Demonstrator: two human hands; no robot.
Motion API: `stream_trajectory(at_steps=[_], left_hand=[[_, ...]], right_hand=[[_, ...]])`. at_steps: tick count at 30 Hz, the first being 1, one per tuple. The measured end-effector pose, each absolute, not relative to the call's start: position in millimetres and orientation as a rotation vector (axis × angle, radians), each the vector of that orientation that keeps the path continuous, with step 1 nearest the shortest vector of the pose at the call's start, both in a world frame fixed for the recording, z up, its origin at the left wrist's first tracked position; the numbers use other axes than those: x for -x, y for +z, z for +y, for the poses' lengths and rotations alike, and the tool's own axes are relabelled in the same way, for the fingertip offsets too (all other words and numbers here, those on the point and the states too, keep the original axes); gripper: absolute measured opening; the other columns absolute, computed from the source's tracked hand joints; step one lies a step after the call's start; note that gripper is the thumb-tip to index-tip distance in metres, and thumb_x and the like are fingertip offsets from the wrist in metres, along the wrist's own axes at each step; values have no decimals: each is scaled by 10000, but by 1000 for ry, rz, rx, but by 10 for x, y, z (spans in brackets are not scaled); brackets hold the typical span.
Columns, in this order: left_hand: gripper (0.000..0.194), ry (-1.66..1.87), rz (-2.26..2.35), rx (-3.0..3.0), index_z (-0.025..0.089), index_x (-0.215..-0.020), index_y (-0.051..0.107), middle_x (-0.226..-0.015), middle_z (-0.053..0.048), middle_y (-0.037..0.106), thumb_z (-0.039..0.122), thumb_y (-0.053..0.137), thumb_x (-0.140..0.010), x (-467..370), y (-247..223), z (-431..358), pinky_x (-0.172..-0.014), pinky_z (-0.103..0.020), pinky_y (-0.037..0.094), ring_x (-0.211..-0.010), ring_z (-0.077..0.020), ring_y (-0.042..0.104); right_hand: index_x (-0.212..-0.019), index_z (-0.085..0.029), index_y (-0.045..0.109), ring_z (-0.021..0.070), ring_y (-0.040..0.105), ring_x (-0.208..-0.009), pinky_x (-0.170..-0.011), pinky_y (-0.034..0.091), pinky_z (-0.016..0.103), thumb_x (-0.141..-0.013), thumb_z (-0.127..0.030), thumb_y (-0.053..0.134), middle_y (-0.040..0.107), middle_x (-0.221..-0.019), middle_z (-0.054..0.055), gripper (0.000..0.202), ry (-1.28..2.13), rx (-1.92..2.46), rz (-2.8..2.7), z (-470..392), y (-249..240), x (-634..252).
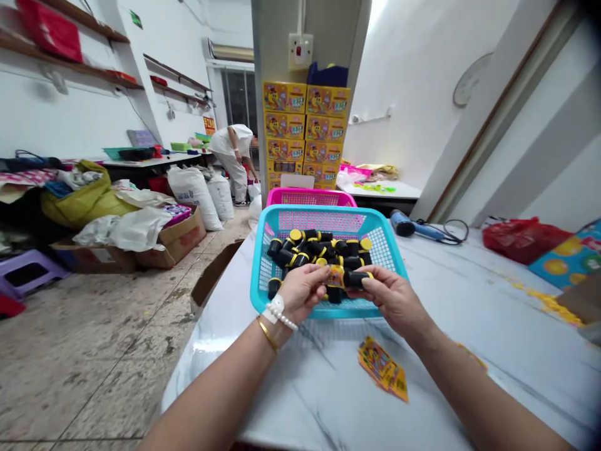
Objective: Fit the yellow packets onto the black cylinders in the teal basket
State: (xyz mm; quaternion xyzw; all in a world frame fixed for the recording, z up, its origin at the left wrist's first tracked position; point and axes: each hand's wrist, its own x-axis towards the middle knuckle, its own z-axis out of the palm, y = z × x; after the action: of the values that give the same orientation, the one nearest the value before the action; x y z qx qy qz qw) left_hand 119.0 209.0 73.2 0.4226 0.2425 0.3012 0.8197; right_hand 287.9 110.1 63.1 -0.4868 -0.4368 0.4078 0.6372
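Observation:
Between my two hands is a small black cylinder (355,279) with a yellow end and an orange printed label on its left part. My left hand (305,289) pinches the labelled end, and my right hand (390,295) grips the black end. Both hands are above the near rim of a turquoise plastic basket (328,213). Inside the basket lie several black cylinders (300,258) with yellow ends, heaped together. On the table below my right hand is a fanned stack of orange printed labels (382,368).
Behind the turquoise basket stands a pink basket (312,198). Stacked yellow boxes (305,131) rise behind it. A blue corded tool (422,228), a red plastic bag (523,244) and scattered yellow pieces (549,300) lie at right. A person in white (235,153) bends over near white sacks (192,194).

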Motion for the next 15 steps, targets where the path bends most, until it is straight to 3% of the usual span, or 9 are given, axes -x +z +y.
stream_trajectory(at_steps=[8, 12, 15], left_hand=[[392, 636, 474, -925, 106, -849, 640, -589, 27, 584, 335, 861, -621, -1172, 702, 2089, -316, -131, 172, -370, -15, 421], [394, 627, 470, -946, 98, -809, 659, -550, 38, 549, 367, 865, -609, -1142, 729, 2056, -329, -140, 162, -369, -8, 384], [397, 596, 487, -1002, 94, -857, 701, -526, 32, 536, 382, 852, -628, -1122, 753, 2017, -354, -145, 161, -391, -18, 386]], right_hand=[[-896, -212, 677, 196, 711, -876, -858, 581, 385, -726, -372, 807, 745, -945, 34, 268, 935, 1044, -950, 1066, 646, -2809], [-894, -201, 647, 191, 714, -785, -810, 594, 393, -721, -389, 806, 742, -867, 34, 300, 863, 1110, -1001, 1050, 648, -2750], [-899, -208, 641, 166, 695, -753, -753, 584, 323, -730, -352, 804, 725, -836, 22, 275, 686, 1166, -1023, 1039, 638, -2718]])
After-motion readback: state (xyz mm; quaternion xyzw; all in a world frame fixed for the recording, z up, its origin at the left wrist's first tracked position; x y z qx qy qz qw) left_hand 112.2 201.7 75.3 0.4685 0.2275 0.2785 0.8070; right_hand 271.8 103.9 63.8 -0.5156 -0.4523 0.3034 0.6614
